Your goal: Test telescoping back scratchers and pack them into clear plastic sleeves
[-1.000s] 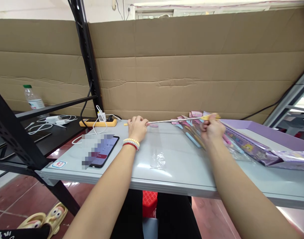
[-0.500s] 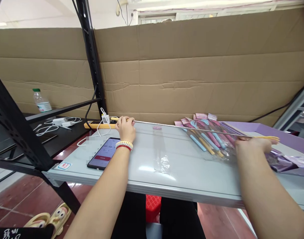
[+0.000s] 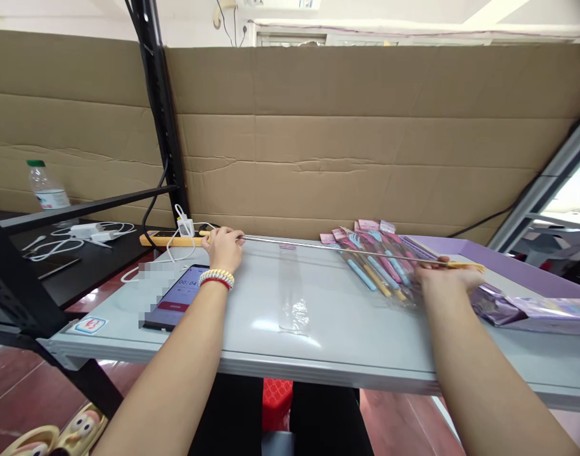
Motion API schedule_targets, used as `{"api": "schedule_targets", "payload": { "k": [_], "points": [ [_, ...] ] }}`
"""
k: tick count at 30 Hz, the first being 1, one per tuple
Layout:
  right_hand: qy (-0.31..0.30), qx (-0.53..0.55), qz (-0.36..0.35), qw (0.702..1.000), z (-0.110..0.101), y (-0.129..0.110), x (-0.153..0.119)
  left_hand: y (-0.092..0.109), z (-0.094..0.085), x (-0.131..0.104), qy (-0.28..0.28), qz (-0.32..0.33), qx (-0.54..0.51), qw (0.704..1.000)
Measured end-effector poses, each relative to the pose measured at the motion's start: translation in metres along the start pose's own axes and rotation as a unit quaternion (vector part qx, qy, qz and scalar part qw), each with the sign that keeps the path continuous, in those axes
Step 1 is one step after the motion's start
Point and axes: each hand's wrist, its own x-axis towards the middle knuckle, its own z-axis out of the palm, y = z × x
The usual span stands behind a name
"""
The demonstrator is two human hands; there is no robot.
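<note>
A telescopic back scratcher point(image 3: 318, 246) with a long thin metal rod and yellow ends stretches across the table between my hands. My left hand point(image 3: 224, 247) is closed around its left end, beside a yellow power strip. Closed on the yellow handle at the other end is my right hand point(image 3: 449, 277), next to the purple box. Between them lies a flat clear plastic sleeve point(image 3: 292, 285) with a pink top. Several bagged back scratchers point(image 3: 373, 259) in blue, pink and yellow are piled just left of my right hand. The fingertips of both hands are partly hidden.
A phone point(image 3: 178, 297) lies by my left forearm, near the power strip point(image 3: 170, 240) and white cables. A purple box point(image 3: 503, 269) stands at the right. Black shelf posts point(image 3: 159, 107) rise at the left, and cardboard point(image 3: 341, 139) walls the back.
The view has tilted and turned slightly, so everything sits a little further left. Both hands keep their hold on the back scratcher, with little movement relative to the table.
</note>
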Motion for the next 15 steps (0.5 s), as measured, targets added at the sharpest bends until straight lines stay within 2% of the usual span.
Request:
{"api": "schedule_targets", "payload": {
  "k": [2,8,15],
  "points": [
    [0.018,0.092,0.067,0.993,0.001,-0.002,-0.01,-0.001,0.0,0.001,0.003,-0.009,-0.001,1.0],
    [0.088,0.134,0.111,0.981,0.001,-0.002,-0.005,-0.004,0.001,0.002,0.077,-0.052,-0.002,0.996],
    [0.024,0.155,0.109,0.982,-0.002,-0.002,0.003,-0.004,-0.001,0.001,0.146,-0.077,0.008,0.986]
  ]
}}
